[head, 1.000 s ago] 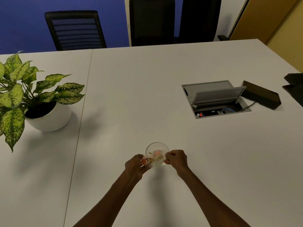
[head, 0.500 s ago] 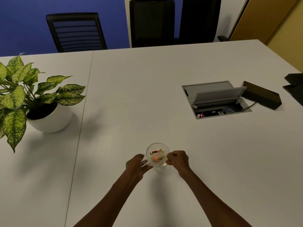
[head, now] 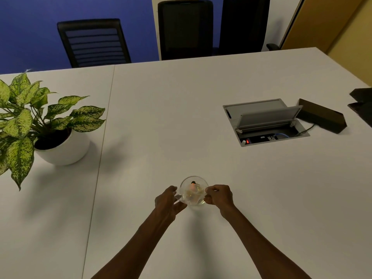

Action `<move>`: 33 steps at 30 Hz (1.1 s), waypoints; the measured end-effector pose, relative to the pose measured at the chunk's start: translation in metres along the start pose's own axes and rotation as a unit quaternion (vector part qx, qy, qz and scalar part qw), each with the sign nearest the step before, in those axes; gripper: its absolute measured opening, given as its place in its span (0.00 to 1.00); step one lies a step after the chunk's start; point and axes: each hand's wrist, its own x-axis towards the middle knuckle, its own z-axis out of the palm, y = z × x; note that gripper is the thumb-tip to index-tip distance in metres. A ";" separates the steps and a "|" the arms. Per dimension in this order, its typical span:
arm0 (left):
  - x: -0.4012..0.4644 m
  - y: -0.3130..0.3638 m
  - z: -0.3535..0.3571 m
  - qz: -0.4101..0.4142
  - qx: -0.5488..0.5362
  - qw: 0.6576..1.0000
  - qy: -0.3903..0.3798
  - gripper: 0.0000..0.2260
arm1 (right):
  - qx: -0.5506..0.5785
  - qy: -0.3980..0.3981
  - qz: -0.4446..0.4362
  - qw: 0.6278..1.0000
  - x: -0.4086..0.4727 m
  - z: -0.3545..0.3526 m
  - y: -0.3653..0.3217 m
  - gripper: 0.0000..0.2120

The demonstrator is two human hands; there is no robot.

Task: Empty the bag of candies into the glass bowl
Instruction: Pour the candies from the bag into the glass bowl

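A small clear glass bowl (head: 188, 181) stands on the white table (head: 181, 121) near its front middle. Over the bowl hangs a clear plastic candy bag (head: 192, 196), stretched between both hands. My left hand (head: 168, 200) pinches the bag's left end and my right hand (head: 218, 196) pinches its right end. Candies (head: 192, 185), one pink-orange and one dark, show through the plastic and glass at the bowl's far side. I cannot tell which of them lie in the bowl and which in the bag.
A potted plant (head: 40, 125) in a white pot stands at the left. An open cable box (head: 265, 121) is set in the table at the right, with a dark brown box (head: 322, 117) beside it. Black chairs (head: 94, 42) line the far edge.
The bag has shifted slightly over the bowl and the candies now show further toward the bowl's far side. Both hands keep their grip in nearly the same place.
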 end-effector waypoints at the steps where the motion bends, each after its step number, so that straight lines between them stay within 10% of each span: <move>1: 0.000 0.000 -0.002 -0.001 0.003 1.000 0.004 0.07 | 0.014 -0.004 -0.002 1.000 0.000 0.000 0.000 0.03; 24: -0.019 0.004 -0.009 0.117 0.018 0.992 -0.048 0.06 | 0.070 -0.158 -0.022 0.985 -0.023 -0.027 -0.031 0.13; 33: -0.021 0.008 -0.009 0.131 0.056 0.988 -0.052 0.08 | 0.063 -0.101 -0.059 0.991 -0.027 -0.015 -0.050 0.10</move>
